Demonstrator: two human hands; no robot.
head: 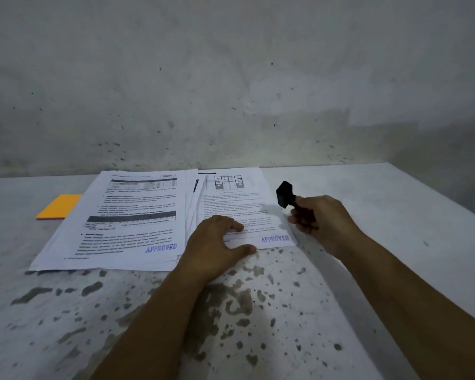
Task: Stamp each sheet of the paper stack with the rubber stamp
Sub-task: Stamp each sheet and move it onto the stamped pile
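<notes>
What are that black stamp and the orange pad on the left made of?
The stamp looks like matte black plastic: dull and hard-edged, though it could be painted wood. The orange pad looks like paper, probably sticky notes: flat, matte, with a thin layered edge.

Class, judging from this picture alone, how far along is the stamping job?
Done: the left pile's top sheet and the right sheet each show a purple APPROVED mark. In hand: the right hand grips the black rubber stamp, lifted; the left hand steadies that sheet. Left: cannot tell.

Dim, cool lighting; soft shadows darken the wall (395, 127) toward 3 o'clock; wide-angle distortion bends tabletop (368, 270) edges; printed text blurred.
</notes>
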